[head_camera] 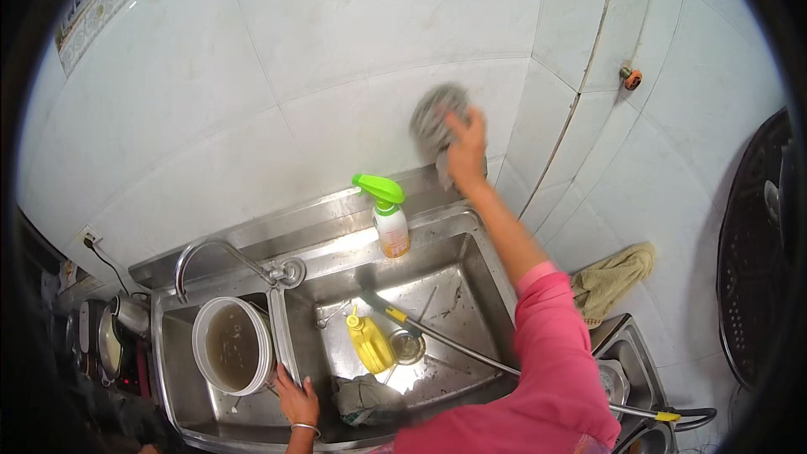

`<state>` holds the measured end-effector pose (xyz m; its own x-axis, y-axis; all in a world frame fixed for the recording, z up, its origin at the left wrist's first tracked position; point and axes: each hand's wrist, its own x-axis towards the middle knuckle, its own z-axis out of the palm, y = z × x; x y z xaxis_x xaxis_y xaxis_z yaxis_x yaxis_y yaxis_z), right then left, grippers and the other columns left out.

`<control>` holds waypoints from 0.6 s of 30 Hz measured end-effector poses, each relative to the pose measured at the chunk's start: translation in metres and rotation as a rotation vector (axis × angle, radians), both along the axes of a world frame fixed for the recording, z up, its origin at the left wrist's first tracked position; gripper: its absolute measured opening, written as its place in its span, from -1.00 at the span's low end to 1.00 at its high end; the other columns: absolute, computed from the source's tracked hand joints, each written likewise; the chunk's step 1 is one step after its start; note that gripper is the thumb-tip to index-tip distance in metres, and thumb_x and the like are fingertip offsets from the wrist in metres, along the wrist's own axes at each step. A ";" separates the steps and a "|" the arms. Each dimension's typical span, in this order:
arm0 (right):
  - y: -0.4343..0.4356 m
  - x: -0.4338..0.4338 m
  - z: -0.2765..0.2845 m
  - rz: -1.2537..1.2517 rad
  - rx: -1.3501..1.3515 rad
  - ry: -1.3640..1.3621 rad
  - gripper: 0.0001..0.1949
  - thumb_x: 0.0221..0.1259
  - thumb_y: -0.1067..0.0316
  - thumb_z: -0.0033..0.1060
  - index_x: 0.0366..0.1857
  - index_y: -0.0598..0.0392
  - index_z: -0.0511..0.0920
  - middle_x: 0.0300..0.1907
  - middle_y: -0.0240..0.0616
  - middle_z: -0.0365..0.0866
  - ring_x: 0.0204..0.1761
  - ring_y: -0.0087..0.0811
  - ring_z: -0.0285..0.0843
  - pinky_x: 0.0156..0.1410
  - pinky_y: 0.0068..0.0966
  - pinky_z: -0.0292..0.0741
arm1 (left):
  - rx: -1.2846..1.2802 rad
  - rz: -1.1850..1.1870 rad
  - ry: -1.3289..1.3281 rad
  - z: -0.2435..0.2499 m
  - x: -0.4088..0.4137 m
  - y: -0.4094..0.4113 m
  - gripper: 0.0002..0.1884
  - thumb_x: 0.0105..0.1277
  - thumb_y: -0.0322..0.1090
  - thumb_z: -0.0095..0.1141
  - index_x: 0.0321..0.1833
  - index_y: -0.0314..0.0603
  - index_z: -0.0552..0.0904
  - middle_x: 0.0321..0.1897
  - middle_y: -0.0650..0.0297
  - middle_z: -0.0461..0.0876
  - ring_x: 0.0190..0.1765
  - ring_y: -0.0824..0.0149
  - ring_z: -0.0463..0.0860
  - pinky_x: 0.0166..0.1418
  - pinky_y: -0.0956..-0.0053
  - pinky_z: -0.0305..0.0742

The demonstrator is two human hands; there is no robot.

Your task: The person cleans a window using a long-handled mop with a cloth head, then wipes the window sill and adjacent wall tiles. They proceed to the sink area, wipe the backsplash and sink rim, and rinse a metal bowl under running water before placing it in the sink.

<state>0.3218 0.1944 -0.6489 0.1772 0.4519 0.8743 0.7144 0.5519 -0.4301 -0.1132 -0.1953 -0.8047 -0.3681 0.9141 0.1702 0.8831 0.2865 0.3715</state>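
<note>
My right hand holds a grey cloth against the white tiled wall, above the sink's back ledge; hand and cloth are blurred. My left hand rests on the divider of the steel double sink, fingers apart, beside a white bucket of murky water in the left basin. A spray bottle with a green trigger head stands on the sink's back rim. In the right basin lie a yellow plastic bottle, a dark grey wet cloth and a metal wand with a hose, which passes behind my right arm.
A curved faucet rises behind the left basin. A plugged-in cord and a metal kettle are at the left. A tan towel hangs at the right, above smaller steel basins. A valve with an orange knob protrudes from the right wall.
</note>
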 end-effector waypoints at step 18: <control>-0.009 0.035 -0.126 -0.242 -0.219 -0.209 -0.53 -0.03 0.63 0.13 0.09 0.38 0.57 0.30 0.21 0.34 0.36 0.30 0.17 0.54 -0.01 0.16 | -0.154 0.046 -0.053 0.005 0.008 0.001 -0.10 0.23 -0.32 0.33 0.57 -0.30 0.10 0.46 -0.27 0.18 0.45 -0.32 0.29 0.48 0.04 0.30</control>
<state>0.3569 0.1852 -0.7751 0.1295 0.5988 0.7903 0.8976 0.2679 -0.3500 -0.1055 -0.1946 -0.7995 -0.4149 0.9098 0.0086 0.8479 0.3833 0.3662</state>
